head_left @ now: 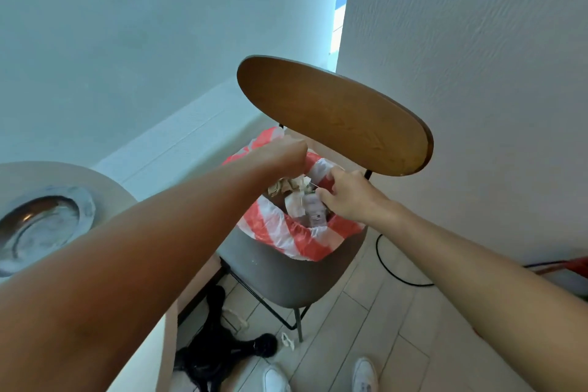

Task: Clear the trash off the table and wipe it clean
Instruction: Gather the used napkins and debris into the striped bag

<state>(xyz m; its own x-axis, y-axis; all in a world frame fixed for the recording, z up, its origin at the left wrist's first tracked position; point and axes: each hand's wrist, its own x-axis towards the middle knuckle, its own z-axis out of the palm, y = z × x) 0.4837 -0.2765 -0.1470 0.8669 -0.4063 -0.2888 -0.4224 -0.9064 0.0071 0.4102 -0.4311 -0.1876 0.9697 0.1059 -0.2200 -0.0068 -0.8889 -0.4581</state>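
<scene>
Both hands reach out over a bin lined with a red-and-white striped plastic bag (288, 232). Left hand (280, 154) is curled into a closed fist above the far side of the bag's mouth, and crumpled tan and white paper trash (288, 184) shows just beneath its knuckles; whether the fingers are pinching that paper or the bag's edge cannot be told. Right hand (346, 197) sits at the near right of the mouth with its fingers bent and drawn together, seemingly pinching something thin at the bag's rim, though what exactly it grips is too small to make out.

Inside the bag, below and between the two hands, lies a heap of rubbish: wrinkled brownish paper on top, pale wrappers and a greyish packet (313, 210) lower down. Some print marks the packet, but it is too blurred to read.

The bag's edge is folded outward over the rim and hangs in loose, creased folds. It stands on the grey seat (280, 277) of a chair, whose oval wooden backrest (337, 114) rises just beyond the right hand.

Well to the left of the left forearm is the round pale counter (105, 188), carrying a shallow metal dish (41, 226). Beneath the arms, on the light plank floor, are a black cable (386, 267), a dark bundle (219, 347) and the person's two white shoes (276, 379).
</scene>
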